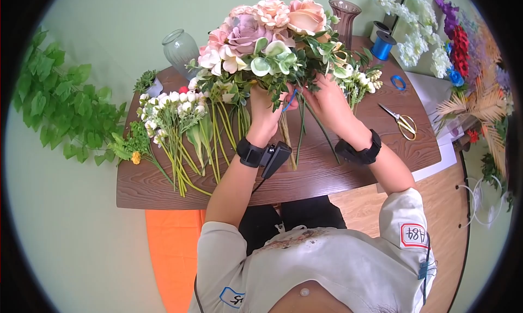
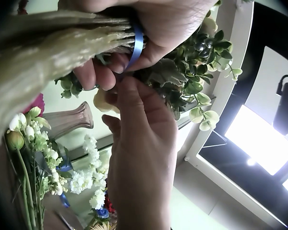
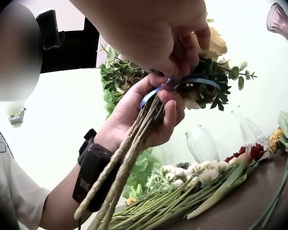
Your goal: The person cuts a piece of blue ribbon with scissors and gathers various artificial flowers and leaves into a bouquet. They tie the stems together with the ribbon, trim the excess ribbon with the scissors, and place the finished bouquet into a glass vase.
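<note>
A bouquet of pink and mauve roses with green leaves (image 1: 248, 35) stands up over the table's far side in the head view. My left hand (image 1: 263, 112) grips its bundled stems (image 3: 127, 158) just beneath the flower heads. A narrow blue ribbon (image 2: 137, 47) passes around the stems at that grip. Close against the left fingers, my right hand (image 1: 333, 103) pinches the ribbon with thumb and fingertips, as the left wrist view shows. From above, the blossoms and leaves partly cover the fingers of both hands.
White-flowered stems (image 1: 180, 108) lie left on the wooden table (image 1: 218, 196). Scissors (image 1: 403, 122), a blue ribbon spool (image 1: 383, 45) and a loose ribbon loop (image 1: 398, 83) are at right. A clear glass vase (image 1: 181, 49) and a pinkish vase (image 1: 344, 19) stand behind.
</note>
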`<state>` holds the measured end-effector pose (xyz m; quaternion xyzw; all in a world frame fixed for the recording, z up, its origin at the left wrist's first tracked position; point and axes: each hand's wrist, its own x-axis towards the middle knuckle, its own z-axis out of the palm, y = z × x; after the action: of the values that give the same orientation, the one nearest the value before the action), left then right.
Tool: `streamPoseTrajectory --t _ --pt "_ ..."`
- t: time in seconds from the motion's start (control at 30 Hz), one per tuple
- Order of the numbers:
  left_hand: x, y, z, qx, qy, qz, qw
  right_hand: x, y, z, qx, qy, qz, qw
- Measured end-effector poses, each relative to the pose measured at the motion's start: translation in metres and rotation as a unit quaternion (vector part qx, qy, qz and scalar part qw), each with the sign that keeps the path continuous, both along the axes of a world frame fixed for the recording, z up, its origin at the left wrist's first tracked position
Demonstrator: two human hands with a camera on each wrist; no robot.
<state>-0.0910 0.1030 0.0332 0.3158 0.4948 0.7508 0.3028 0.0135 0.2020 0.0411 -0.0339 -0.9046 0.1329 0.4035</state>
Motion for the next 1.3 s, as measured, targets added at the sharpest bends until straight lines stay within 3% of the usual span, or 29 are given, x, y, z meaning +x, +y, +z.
streamPoseTrajectory --t 0.13,0.2,0.23,0.3,0.43,0.5,0.63,0.7,0.73,0.8,0.93,1.0,1.13,1.27,1.3 --pt "0.0 0.002 -0.001 -0.022 -0.035 -0.021 0.999 -0.002 0.005 -0.004 -0.074 -0.013 0.036 0.997" --pt "0.001 0.004 -0.002 -0.015 -0.04 -0.032 0.999 -0.004 0.004 -0.002 -0.238 -0.032 0.071 0.968" --pt "0.002 0.004 -0.003 -0.007 -0.045 -0.042 0.998 -0.003 0.001 -0.001 -0.238 -0.032 0.072 0.968" --pt "0.004 0.004 -0.001 -0.008 -0.032 -0.036 0.999 0.002 -0.012 0.011 -0.404 -0.02 0.068 0.912" --pt "0.006 0.002 -0.001 0.013 0.0 -0.023 1.0 -0.005 -0.004 -0.001 -0.377 0.036 0.063 0.923" --pt "0.006 0.003 -0.001 0.014 -0.004 -0.02 1.0 -0.008 -0.005 -0.005 -0.452 0.078 0.095 0.884" --pt "0.01 0.003 0.005 0.022 -0.013 0.002 1.0 -0.009 -0.003 -0.008 -0.477 0.075 0.089 0.871" --pt "0.01 0.003 0.004 0.019 -0.013 0.009 1.0 -0.009 -0.001 -0.008 -0.52 0.012 0.161 0.839" --pt "0.01 0.004 0.004 0.017 -0.013 0.016 1.0 -0.008 -0.001 -0.007 -0.52 0.013 0.16 0.839" --pt "0.01 0.004 0.002 0.015 -0.004 0.011 1.0 -0.005 -0.006 0.002 -0.442 -0.002 0.118 0.889" --pt "0.007 0.005 -0.005 -0.007 0.026 0.012 1.0 -0.009 0.009 -0.015 -0.386 -0.032 0.125 0.913" --pt "0.007 0.006 -0.006 0.004 0.037 0.015 0.999 -0.002 0.002 -0.001 -0.341 -0.051 0.022 0.938" --pt "0.005 0.011 -0.011 -0.026 0.048 0.023 0.998 0.001 0.015 0.002 -0.361 -0.114 0.07 0.923" --pt "0.001 0.015 -0.018 -0.02 0.087 0.035 0.995 0.0 0.018 -0.005 -0.234 -0.049 0.086 0.967" --pt "-0.006 0.019 -0.027 -0.006 0.145 0.071 0.987 0.001 0.016 -0.007 -0.236 -0.087 0.029 0.968"
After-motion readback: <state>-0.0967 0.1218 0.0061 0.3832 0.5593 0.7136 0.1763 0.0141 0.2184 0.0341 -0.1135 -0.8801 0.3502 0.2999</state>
